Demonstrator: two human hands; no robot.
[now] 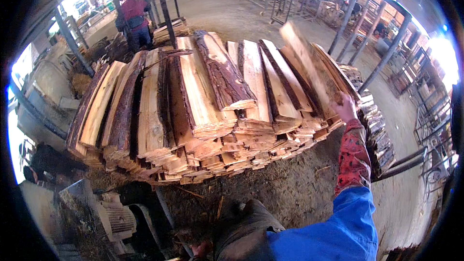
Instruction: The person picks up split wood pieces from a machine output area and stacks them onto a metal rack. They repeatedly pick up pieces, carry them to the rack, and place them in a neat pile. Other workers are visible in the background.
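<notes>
Where slab stacks [203, 116] crowd the dirt floor [290, 188], the right hand [344, 107] grips a raised plank [309, 63].

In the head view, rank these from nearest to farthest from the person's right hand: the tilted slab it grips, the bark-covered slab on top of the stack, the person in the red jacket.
1. Tilted slab: gripped by the right hand at the stack's right end.
2. Bark-covered slab: on top of the stack, left of the hand.
3. Person in the red jacket: beyond the stack, upper left.
</notes>
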